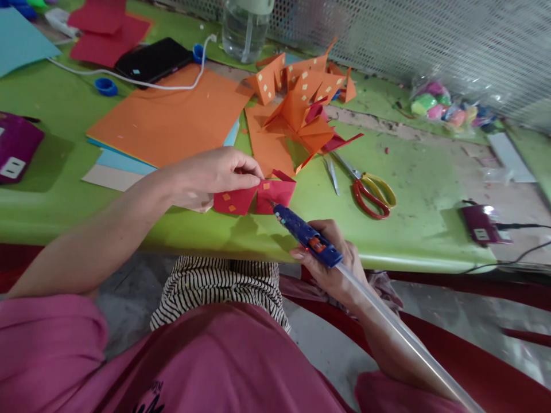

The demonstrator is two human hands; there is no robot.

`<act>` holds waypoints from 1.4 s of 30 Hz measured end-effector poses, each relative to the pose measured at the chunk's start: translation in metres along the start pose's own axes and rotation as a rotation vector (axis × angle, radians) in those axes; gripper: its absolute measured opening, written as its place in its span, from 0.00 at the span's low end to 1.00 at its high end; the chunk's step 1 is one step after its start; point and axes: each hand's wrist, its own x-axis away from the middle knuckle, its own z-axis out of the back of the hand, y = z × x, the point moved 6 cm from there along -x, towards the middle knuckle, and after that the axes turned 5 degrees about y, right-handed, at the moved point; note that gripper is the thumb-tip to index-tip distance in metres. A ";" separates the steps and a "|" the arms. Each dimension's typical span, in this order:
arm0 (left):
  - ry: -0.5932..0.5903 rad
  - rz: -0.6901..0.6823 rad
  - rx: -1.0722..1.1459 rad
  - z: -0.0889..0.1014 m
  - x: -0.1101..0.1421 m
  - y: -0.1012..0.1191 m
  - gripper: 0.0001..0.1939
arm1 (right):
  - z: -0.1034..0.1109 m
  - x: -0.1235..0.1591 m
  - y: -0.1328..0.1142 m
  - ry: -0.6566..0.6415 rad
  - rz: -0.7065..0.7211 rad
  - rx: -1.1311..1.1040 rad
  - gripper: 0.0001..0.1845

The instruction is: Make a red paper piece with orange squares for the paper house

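Note:
Between the thumb and fingers of my left hand (pixel 219 170) is a folded red paper piece (pixel 235 202) dotted with small orange squares. It stands at the table's front edge, its right part bent into a fold. My right hand (pixel 338 258) is wrapped round a blue glue gun (pixel 303 232), with a long clear glue stick (pixel 396 327) running out of its back end. The gun's nozzle points left, at or very near the red paper; whether it touches, I cannot tell. Behind them lie folded orange paper shapes (pixel 297 109) with pale squares stuck on.
Red-and-yellow-handled scissors (pixel 372 195) and tweezers (pixel 331 175) lie right of the paper. An orange sheet stack (pixel 172 115), a black phone (pixel 152 60) and a white cable are at the left. A water bottle (pixel 245 31) stands at the back; a purple box (pixel 484 222) sits far right.

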 end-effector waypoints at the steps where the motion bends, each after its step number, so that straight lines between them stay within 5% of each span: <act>1: 0.001 -0.006 -0.003 0.000 0.000 0.000 0.10 | 0.000 0.000 0.001 -0.005 -0.014 0.001 0.18; 27: 0.060 -0.027 -0.004 0.001 -0.004 -0.004 0.08 | 0.003 -0.004 -0.009 -0.032 -0.105 0.007 0.20; 32: 0.036 -0.056 -0.012 0.001 -0.007 -0.006 0.10 | 0.026 0.000 -0.010 0.079 -0.139 -0.020 0.20; 37: 0.019 -0.065 -0.070 0.000 -0.008 -0.009 0.13 | 0.074 -0.032 0.031 0.265 -0.259 0.342 0.26; 42: -0.022 -0.107 -0.062 -0.005 -0.008 -0.016 0.16 | 0.093 -0.083 0.104 0.121 -0.338 0.509 0.24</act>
